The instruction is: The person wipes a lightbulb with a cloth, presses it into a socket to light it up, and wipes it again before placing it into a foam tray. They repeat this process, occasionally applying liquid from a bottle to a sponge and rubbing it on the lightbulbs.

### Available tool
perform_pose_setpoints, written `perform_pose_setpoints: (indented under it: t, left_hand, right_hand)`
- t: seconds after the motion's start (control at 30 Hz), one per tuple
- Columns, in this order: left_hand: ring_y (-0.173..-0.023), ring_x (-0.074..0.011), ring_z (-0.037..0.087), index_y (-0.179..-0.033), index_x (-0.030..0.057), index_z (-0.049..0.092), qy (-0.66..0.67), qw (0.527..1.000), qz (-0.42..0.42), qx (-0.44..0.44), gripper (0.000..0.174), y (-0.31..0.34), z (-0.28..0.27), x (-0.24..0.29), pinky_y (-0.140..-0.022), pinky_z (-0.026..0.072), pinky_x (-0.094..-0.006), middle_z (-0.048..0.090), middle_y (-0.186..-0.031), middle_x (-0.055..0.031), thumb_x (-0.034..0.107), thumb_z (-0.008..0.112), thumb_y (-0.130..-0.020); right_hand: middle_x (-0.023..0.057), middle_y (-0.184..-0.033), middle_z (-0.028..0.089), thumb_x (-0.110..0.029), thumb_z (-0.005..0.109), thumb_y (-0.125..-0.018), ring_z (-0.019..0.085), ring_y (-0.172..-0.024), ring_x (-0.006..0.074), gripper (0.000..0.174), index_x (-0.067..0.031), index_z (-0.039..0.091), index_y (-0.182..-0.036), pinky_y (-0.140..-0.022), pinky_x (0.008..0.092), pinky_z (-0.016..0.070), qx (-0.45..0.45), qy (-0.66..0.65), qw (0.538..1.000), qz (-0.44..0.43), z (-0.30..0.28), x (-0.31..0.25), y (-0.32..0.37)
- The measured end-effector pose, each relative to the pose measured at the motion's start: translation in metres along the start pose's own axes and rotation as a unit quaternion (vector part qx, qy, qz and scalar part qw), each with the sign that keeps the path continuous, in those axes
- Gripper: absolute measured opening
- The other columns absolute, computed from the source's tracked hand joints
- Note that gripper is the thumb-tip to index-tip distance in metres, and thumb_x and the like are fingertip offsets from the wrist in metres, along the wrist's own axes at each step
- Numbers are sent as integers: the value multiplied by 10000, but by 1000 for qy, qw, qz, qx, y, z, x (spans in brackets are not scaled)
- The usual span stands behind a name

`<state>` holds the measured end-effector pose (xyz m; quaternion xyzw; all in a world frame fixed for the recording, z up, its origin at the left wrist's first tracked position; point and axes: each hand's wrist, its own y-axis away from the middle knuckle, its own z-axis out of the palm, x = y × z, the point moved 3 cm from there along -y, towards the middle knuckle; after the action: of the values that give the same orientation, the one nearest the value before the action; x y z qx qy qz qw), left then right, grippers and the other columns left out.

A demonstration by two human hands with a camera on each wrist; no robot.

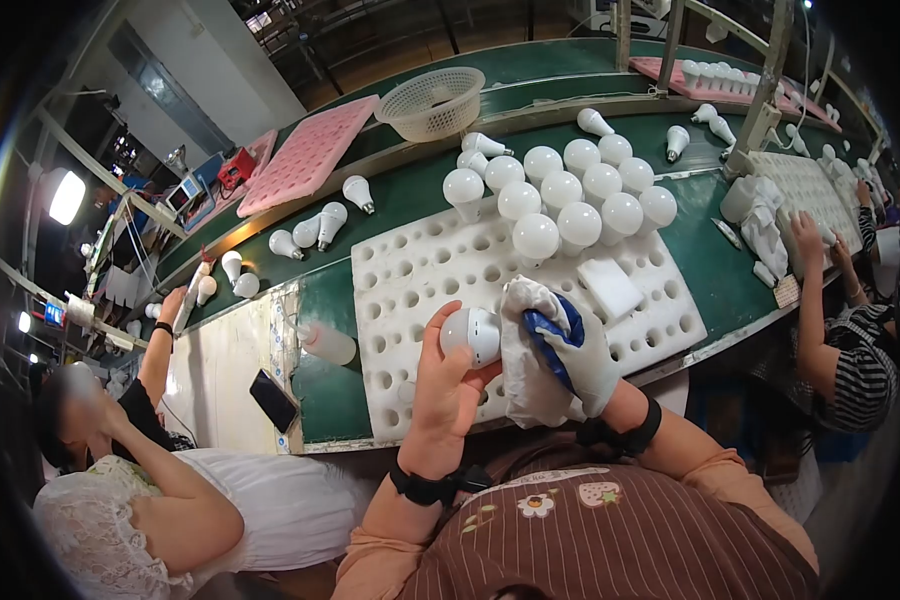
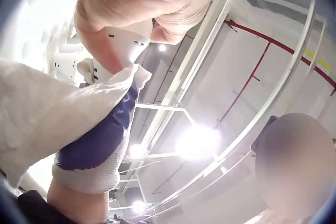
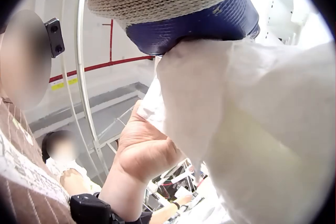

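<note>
The bare left hand (image 1: 444, 385) curls its fingers and thumb round a white bulb (image 1: 470, 337) above the near edge of a white foam tray (image 1: 420, 258). In the left wrist view the slotted collar of the bulb (image 2: 125, 43) shows between thumb and fingers. The right hand (image 1: 582, 358), in a grey and blue glove, grips a white cloth (image 1: 528, 385) at the bulb's right end, which the cloth covers. Up close in the right wrist view, the cloth (image 3: 252, 113) hangs from the gloved hand (image 3: 194, 22) and hides its fingertips.
Upright bulbs (image 1: 536, 236) fill the tray's far part, beside a white foam block (image 1: 611, 288). Loose bulbs (image 1: 358, 194), a bottle (image 1: 326, 343) and a phone (image 1: 273, 400) lie to the left. Behind stand a basket (image 1: 432, 108) and a pink tray (image 1: 310, 155). People sit on both sides.
</note>
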<state>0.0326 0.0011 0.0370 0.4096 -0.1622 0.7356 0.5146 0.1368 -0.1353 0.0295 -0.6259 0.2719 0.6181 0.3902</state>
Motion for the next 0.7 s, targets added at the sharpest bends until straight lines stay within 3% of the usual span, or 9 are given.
perform_pose_setpoints:
  t: [0.07,0.17,0.23,0.33,0.4,0.53,0.6,0.7]
  left_hand:
    - [-1034,-258,578,-1343,121,352,8,1000,3,-10,554,0,1,1,-855,533,-450,492,-1217,-117,72,511,-815]
    - [-1044,-259,574,-1342,121,358,27,1000,-5,2,562,-4,0,4,-845,538,-454,494,-1217,-118,70,513,-804]
    - [-1052,-259,570,-1342,121,361,40,999,-16,23,573,-5,-4,5,-840,540,-458,495,-1217,-118,67,514,-793]
    - [-1056,-256,566,-1340,120,367,51,999,-17,2,564,-5,-7,5,-831,546,-467,509,-1199,-117,73,509,-796]
    - [-1152,-293,529,-1328,117,373,40,999,-6,-31,559,-3,-6,5,-962,457,-508,516,-1235,-125,127,549,-797]
    - [-1167,-301,525,-1331,116,369,36,999,-3,-41,568,-4,-5,7,-979,448,-519,510,-1247,-129,146,567,-799]
    - [-1178,-307,520,-1350,116,356,34,999,-28,-6,618,-6,-5,8,-982,450,-524,496,-1268,-128,147,590,-779]
    - [-1181,-308,520,-1350,114,356,29,999,-17,-34,620,-6,-11,7,-965,464,-525,500,-1265,-132,152,599,-780]
  right_hand:
    - [92,-1081,622,-81,635,-851,578,-1001,148,378,15,553,-1207,-896,286,453,0,11,1000,-4,-1,-4,0]
    - [125,-1089,628,-98,652,-827,602,-990,215,409,0,557,-1212,-889,311,462,-12,61,997,-44,1,-16,4]
    - [165,-1089,624,-124,664,-803,607,-964,304,441,-23,563,-1220,-868,351,471,-37,224,959,-169,7,-32,9]
    - [183,-1080,618,-155,666,-798,596,-945,353,455,-40,568,-1227,-843,381,473,-25,189,967,-171,6,-23,7]
    - [174,-1067,619,-160,664,-803,602,-945,338,461,-37,563,-1236,-833,382,473,-24,169,976,-139,5,-24,6]
    - [167,-1077,618,-153,663,-806,600,-956,335,461,-42,560,-1242,-837,381,472,-39,173,977,-120,4,-27,6]
    - [156,-1075,617,-155,658,-812,596,-973,326,452,-49,563,-1241,-838,379,473,-25,248,948,-201,7,-35,11]
    - [150,-1084,616,-154,655,-813,593,-982,315,447,-56,566,-1240,-839,373,474,-33,224,959,-173,6,-31,8]
